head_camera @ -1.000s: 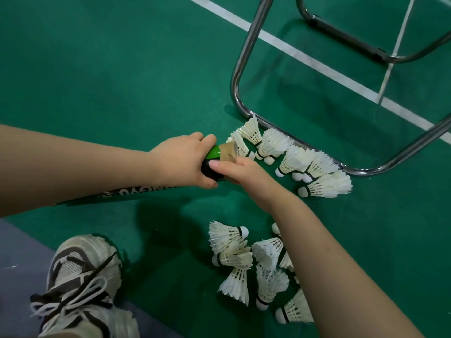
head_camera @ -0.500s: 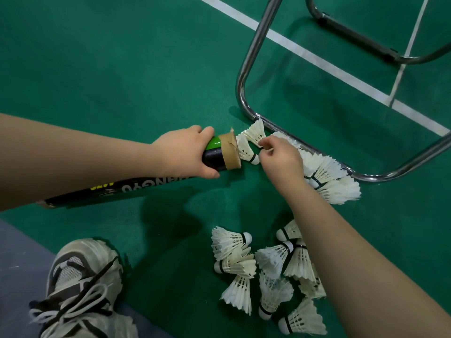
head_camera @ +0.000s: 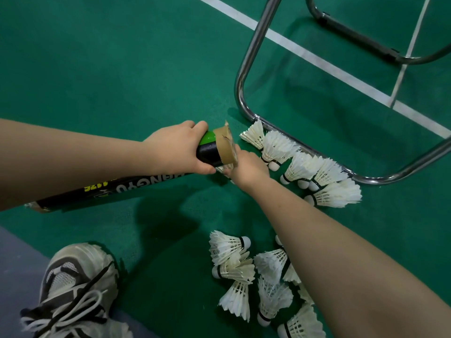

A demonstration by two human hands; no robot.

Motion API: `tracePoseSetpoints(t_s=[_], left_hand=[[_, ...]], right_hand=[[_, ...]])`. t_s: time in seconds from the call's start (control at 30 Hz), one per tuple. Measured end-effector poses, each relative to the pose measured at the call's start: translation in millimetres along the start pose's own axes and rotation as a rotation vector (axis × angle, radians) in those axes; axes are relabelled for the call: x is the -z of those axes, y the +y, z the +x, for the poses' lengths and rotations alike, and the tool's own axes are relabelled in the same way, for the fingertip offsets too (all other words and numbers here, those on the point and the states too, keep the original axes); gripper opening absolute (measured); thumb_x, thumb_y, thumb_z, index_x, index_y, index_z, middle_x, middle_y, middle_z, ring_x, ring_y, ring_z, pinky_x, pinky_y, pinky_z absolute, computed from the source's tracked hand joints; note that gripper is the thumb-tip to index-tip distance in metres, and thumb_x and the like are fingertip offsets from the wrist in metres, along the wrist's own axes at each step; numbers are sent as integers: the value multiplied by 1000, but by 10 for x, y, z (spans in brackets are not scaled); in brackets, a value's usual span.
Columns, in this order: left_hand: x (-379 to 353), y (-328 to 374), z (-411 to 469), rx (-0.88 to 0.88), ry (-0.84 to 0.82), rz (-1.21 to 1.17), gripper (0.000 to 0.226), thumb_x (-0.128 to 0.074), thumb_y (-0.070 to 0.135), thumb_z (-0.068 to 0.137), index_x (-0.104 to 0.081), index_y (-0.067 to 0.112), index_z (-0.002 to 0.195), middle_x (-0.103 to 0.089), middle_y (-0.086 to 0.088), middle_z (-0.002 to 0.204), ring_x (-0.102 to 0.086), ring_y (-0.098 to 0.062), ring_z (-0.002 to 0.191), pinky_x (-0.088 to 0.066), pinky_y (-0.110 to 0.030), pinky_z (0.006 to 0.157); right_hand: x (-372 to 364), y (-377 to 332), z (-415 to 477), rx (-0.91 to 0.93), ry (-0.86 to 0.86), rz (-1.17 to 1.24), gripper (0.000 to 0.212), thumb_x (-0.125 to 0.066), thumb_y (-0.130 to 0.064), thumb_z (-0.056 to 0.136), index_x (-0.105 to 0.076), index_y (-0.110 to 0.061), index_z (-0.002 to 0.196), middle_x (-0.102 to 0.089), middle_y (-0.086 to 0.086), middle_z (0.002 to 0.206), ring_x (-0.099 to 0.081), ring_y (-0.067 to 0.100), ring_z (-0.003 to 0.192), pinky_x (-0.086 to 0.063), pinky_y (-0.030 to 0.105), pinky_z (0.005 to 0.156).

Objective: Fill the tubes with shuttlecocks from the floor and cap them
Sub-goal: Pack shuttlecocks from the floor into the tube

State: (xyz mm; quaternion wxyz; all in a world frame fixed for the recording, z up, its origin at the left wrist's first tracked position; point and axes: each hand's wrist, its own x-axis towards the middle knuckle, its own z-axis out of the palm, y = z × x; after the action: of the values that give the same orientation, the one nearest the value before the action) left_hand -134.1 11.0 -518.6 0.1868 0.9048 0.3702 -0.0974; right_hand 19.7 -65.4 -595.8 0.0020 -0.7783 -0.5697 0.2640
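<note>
At lower left edge: shoe (head_camera: pixel 73 293). Black tube (head_camera: pixel 122 189) slants over open floor (head_camera: pixel 97 69); left hand (head_camera: pixel 175 152) clamped round it near taped mouth; right hand (head_camera: pixel 249 164) at mouth, closure indeterminate; shuttlecock row (head_camera: pixel 305 167) hugs chair frame (head_camera: pixel 244 76); shuttlecock pile (head_camera: pixel 244 264) beneath right forearm.

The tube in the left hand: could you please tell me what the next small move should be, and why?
Probably push the shuttlecock fully into the tube, then release it. The left hand grips the tube near its taped open end, and the right hand holds a shuttlecock at that opening, its feathers only partly showing.
</note>
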Motion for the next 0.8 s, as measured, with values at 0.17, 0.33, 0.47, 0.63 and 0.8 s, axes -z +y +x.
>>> tracePoseSetpoints(t_s=[0.17,0.33,0.47,0.63,0.8], left_hand=[[17,11,-3,12,-7,-2,67,-66,65,65,-40,19,106,-46,-1,93,-53,-24,83,-45,-34,69],[28,9,-15,14,-19,0,67,-65,66,65,-39,19,106,-47,-1,94,-52,-24,82,-48,-36,71],[22,1,-30,14,-15,0,67,-64,66,64,-39,19,105,-47,-1,94,-53,-23,83,-47,-35,71],[8,22,-39,12,-15,2,69,-65,66,64,-41,19,108,-48,-1,96,-53,-23,83,-48,-35,71],[15,28,-47,16,-16,2,68,-65,66,64,-40,19,107,-48,-1,94,-53,-23,83,-48,-36,71]], right_hand=[[112,41,-106,-80,165,177,56,-50,-29,94,-25,-18,143,-41,7,139,-51,29,115,-43,36,80],[282,85,-196,-182,478,47,54,-47,-13,88,-33,-19,139,-34,6,141,-40,26,118,-35,34,86],[302,347,-253,-362,380,-85,36,-48,-23,90,-47,-21,126,-49,1,132,-36,24,121,-26,38,97],[247,516,-377,-225,363,-25,25,-42,-29,96,-63,-19,91,-60,-5,86,-45,19,106,-18,38,104],[325,470,-504,-165,583,467,34,-44,-29,96,-45,-15,65,-40,-4,55,-38,17,59,-27,31,71]])
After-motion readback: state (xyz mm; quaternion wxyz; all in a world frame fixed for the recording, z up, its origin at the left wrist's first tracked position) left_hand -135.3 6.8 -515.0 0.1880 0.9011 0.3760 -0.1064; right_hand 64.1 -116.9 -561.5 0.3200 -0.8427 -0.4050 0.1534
